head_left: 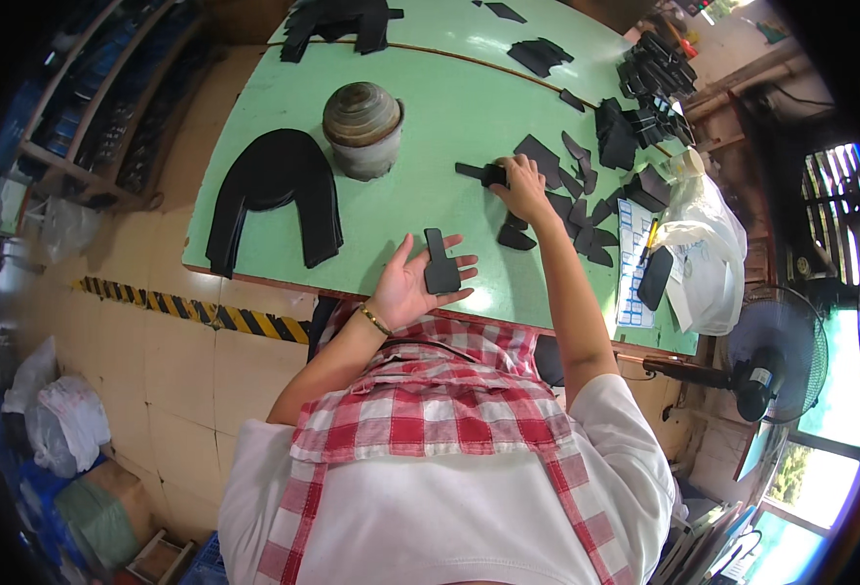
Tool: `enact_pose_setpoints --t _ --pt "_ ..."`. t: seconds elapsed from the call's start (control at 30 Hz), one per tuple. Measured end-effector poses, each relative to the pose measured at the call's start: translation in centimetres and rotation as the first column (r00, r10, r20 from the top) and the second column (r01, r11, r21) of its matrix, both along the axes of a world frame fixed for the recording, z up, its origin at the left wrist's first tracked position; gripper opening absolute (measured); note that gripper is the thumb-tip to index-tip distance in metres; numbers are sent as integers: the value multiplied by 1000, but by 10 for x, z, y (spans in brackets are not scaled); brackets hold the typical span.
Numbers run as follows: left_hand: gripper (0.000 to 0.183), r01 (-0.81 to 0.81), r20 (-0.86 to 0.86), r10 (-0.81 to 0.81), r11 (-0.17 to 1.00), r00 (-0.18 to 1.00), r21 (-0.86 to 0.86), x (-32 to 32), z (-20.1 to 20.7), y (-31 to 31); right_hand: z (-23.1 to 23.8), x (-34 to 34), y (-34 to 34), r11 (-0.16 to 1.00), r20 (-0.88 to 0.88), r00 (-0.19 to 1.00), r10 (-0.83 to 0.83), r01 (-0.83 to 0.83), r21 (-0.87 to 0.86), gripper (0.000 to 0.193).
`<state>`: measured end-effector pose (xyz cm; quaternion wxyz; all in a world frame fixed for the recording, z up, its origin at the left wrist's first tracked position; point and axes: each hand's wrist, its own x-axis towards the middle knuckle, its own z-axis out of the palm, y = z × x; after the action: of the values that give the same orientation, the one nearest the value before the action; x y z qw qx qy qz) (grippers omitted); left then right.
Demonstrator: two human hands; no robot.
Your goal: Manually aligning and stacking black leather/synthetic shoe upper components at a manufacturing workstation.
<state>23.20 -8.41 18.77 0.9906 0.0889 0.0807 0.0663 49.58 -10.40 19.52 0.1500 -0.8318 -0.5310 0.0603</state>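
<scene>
My left hand (405, 291) is palm up with its fingers spread, and a flat black paddle-shaped piece (439, 268) with a narrow tab rests across it. Farther out, my right hand (525, 192) reaches over the table with bent fingers on a small dark pile of similar tabbed pieces (469, 170). One narrow tab sticks out to the left of those fingertips; the rest is partly hidden. Loose black cut pieces (583, 222) in several shapes lie just right of the right hand.
The green tabletop (430, 117) bears a stack of black arch-shaped pieces (274, 171) and a round grey-brown pot-like object (363, 127). To the right are a phone (655, 278), a printed sheet (632, 255), a white plastic bag (705, 244) and a fan (776, 351). Black binder clips (656, 68) sit far right.
</scene>
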Motion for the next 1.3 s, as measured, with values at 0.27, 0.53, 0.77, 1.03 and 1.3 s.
enact_pose_setpoints --t 0.27,0.53,0.77,1.03,1.3 --pt "63 -159 -21 158 987 987 -31 2 -10 -3 23 -81 -21 955 -70 989 132 -108 277 12" --pt "47 -219 -82 230 968 970 126 7 -17 -4 42 -109 -62 929 -182 948 259 -193 317 22" --pt "46 -142 -29 143 990 989 18 5 -8 -5 -10 -26 -56 926 71 924 -375 370 78 39" --pt "53 -61 -17 61 998 998 11 -2 -3 -2 16 -46 -45 942 -241 957 -159 221 254 24" --pt "61 116 115 -106 990 988 -83 -1 0 5 42 -90 -73 739 148 857 494 -503 449 41"
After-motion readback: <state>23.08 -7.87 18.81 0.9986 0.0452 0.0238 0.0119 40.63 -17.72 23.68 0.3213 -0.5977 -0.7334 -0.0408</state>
